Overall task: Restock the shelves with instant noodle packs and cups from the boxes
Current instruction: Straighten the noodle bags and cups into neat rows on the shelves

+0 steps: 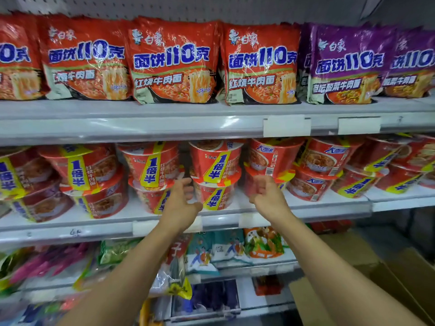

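Two hands reach the middle shelf [306, 208]: our left hand [180, 203] and right hand [268, 196] flank the stacked noodle cups [217, 175], fingers loosely curled, holding nothing, seemingly to square the stack.

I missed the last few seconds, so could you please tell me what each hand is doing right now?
Left hand: open, fingers loosely curled, holding nothing, by the stacked noodle cups.
Right hand: open, fingers loosely curled, holding nothing.

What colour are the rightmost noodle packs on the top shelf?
Purple noodle packs, seen in the head view.
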{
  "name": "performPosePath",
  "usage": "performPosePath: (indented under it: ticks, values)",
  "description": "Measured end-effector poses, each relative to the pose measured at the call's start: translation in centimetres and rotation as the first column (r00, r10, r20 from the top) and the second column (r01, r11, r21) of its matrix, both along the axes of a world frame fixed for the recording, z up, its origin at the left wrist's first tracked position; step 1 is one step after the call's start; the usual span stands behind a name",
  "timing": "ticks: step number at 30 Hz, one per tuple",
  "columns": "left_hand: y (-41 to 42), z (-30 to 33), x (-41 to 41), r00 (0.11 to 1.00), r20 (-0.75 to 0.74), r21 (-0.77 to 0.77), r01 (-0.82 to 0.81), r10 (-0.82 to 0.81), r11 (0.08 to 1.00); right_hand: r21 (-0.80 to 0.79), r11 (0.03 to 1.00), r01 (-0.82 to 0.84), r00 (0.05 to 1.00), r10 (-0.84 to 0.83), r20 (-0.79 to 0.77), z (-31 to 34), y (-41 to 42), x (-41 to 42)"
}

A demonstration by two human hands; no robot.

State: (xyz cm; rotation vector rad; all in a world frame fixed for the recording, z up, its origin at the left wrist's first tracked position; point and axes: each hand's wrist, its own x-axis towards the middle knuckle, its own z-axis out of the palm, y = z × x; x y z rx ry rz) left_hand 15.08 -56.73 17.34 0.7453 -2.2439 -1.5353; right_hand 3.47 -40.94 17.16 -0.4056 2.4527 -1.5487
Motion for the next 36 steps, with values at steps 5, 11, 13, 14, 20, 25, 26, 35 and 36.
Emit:
performPosePath:
  ticks: [5, 11, 13, 14, 20, 25, 26, 35, 36]
  values:
    - [4.5, -0.5, -1.7, 0.999, 0.002, 0.033, 0.047, -0.047, 0.998, 0.001, 1.000, 0.008, 1.000, -0.008, -0.013, 0.4, 4.7, -1.2]
    - [8.5, -1.3, -4.0, 0.997, 0.003, 0.037, 0.074, -0.074, 0.997, 0.051, 0.997, 0.058, 0.997, -0.060, 0.043, -0.4, 8.7, -3.6]
    - [9.4, -1.2, -5.0, 0.997, 0.011, 0.034, 0.082, -0.082, 0.996, 0.048, 0.997, 0.068, 0.996, -0.071, 0.058, -0.3, 9.5, -4.6]
    - [9.7, -1.0, -5.6, 0.996, 0.014, 0.024, 0.085, -0.085, 0.996, 0.046, 0.997, 0.066, 0.996, -0.069, 0.061, -0.2, 9.8, -5.1]
    - [11.0, 1.3, -9.3, 0.986, -0.022, 0.010, 0.166, -0.165, 0.986, -0.077, 0.997, -0.024, 1.000, 0.025, 0.011, 0.5, 8.9, -9.1]
    - [11.3, 2.3, -12.1, 0.985, -0.057, 0.090, 0.167, -0.163, 0.982, -0.118, 0.989, -0.086, 0.996, 0.082, -0.035, 1.5, 6.7, -12.2]
    - [11.3, 2.3, -12.5, 0.986, -0.050, 0.098, 0.163, -0.158, 0.982, -0.112, 0.990, -0.084, 0.996, 0.081, -0.025, 1.4, 6.3, -12.7]
    - [9.7, 1.9, -14.1, 0.975, -0.033, 0.017, 0.220, -0.219, 0.975, -0.134, 0.990, 0.035, 0.995, -0.047, -0.092, -0.9, 5.8, -11.4]
    - [9.5, 1.7, -14.1, 0.973, -0.029, 0.003, 0.230, -0.230, 0.973, -0.130, 0.990, 0.049, 0.994, -0.061, -0.095, -1.0, 5.9, -11.2]
